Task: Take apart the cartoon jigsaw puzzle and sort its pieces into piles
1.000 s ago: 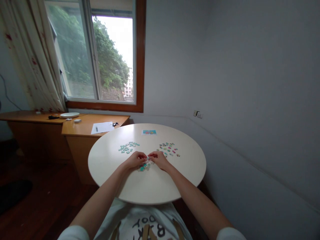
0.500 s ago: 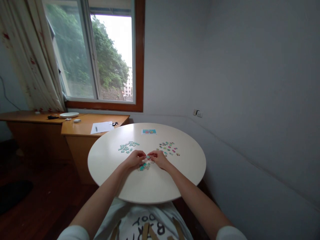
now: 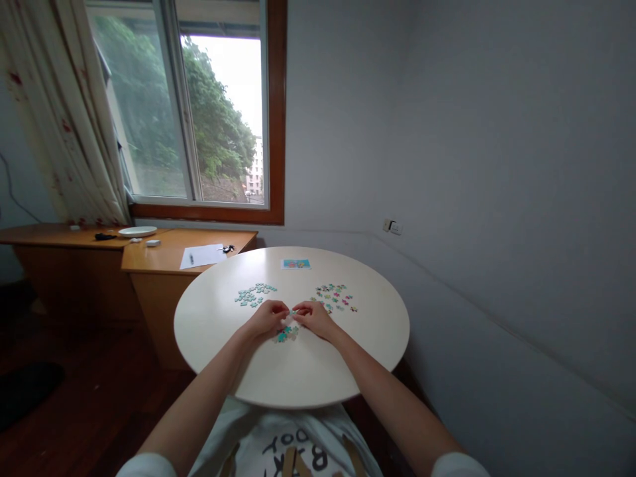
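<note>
My left hand [image 3: 271,318] and my right hand [image 3: 315,318] meet fingertip to fingertip over the middle of the round white table [image 3: 218,338]. Pinched between them is a small pale-teal jigsaw puzzle piece [image 3: 292,312], partly covered by the fingers of both hands. Just below, nearer to me, lies a small pile of teal and pale puzzle pieces [image 3: 285,334]. Beyond my left hand, mostly pale-teal pieces [image 3: 251,295] are spread in a group. Mixed-colour pieces [image 3: 336,295], some pink and dark, lie scattered past my right hand.
A blue picture card [image 3: 296,264] rests near the table's far edge. On the wooden desk [image 3: 163,260] at the left are a white sheet of paper [image 3: 203,256], keys [image 3: 228,249] and a white plate [image 3: 138,232]. A wall [image 3: 497,265] stands to the right.
The piece between my fingertips sits slightly further left and is a little more covered. Both hands stay in nearly the same place, and the view has tilted very slightly.
</note>
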A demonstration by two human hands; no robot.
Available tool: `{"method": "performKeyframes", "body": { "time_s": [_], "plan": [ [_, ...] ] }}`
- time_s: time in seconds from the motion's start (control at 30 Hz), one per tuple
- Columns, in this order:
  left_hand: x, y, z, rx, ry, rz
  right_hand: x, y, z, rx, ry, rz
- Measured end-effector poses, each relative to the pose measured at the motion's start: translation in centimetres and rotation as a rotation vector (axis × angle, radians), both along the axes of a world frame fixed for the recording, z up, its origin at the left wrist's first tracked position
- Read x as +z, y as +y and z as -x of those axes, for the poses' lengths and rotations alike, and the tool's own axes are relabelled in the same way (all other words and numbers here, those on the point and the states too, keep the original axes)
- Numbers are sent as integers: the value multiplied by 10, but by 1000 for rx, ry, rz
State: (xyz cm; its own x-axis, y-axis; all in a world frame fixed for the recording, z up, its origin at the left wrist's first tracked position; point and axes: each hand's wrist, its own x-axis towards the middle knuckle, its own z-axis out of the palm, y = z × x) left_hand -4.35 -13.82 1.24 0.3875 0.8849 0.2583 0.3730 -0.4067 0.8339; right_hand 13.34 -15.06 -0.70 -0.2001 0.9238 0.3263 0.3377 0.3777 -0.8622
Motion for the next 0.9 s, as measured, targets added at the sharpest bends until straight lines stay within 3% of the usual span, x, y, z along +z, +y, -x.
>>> {"method": "performKeyframes", "body": {
  "time_s": [0.43,0.9],
  "plan": [
    [3,-4,-1,-10,16,3,0,3,-1,-93,-33,-39],
    [-2,-1,0,-17,21,-11,-3,3,-2,-39,-81,-52]
  ]
}}
